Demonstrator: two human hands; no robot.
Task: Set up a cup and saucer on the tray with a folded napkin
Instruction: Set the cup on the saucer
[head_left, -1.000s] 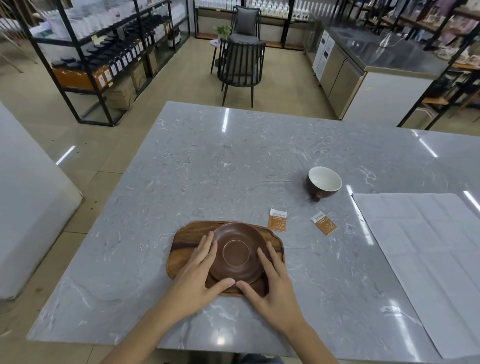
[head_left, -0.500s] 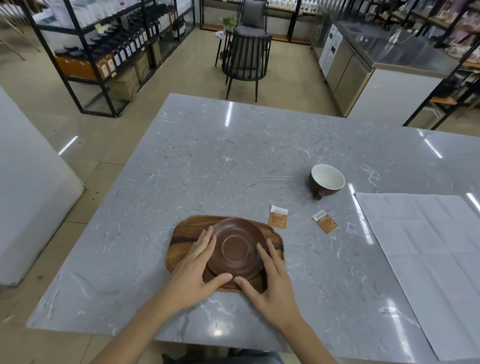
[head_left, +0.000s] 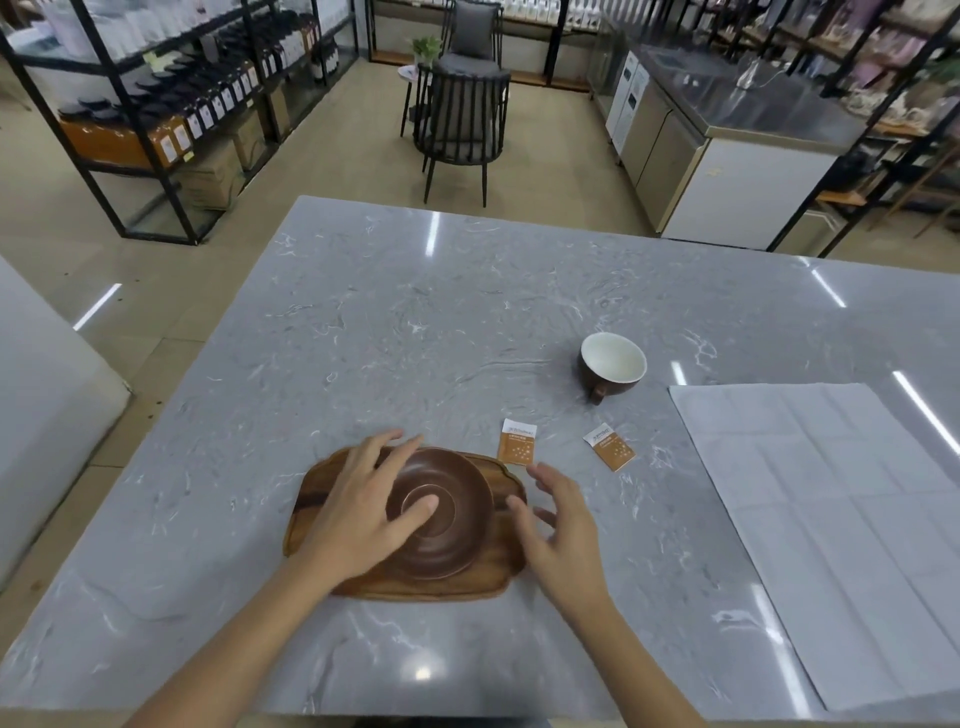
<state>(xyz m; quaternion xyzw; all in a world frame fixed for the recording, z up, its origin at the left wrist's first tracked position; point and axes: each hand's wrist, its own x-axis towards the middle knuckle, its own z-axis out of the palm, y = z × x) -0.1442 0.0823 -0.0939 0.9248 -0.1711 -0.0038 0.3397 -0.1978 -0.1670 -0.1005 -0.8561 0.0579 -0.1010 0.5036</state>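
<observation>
The brown saucer (head_left: 441, 519) is seen lying flat on the wooden tray (head_left: 498, 571) in the lower centre of the frame, on the grey marble table (head_left: 363, 322). The left hand (head_left: 363, 509) is spread wide above the saucer's left half, fingers splayed and thumb near its central ring; nothing is gripped, though whether the palm is touching the saucer cannot be told. The right hand (head_left: 561, 535) is held open and loosely curled just beside the tray's right edge, holding nothing.

The cup (head_left: 613, 366), dark outside and white inside, is standing upright right of centre, well apart from the tray, its handle turned toward the lower edge. Two sachets (head_left: 518, 441) lie between cup and tray. The large white napkin (head_left: 831, 519) is spread unfolded at the right.

The saucer seems placed, so the cup is probably to be fetched next. It is best taken by the handle or body, kept level, and lowered squarely into the saucer's ring.
</observation>
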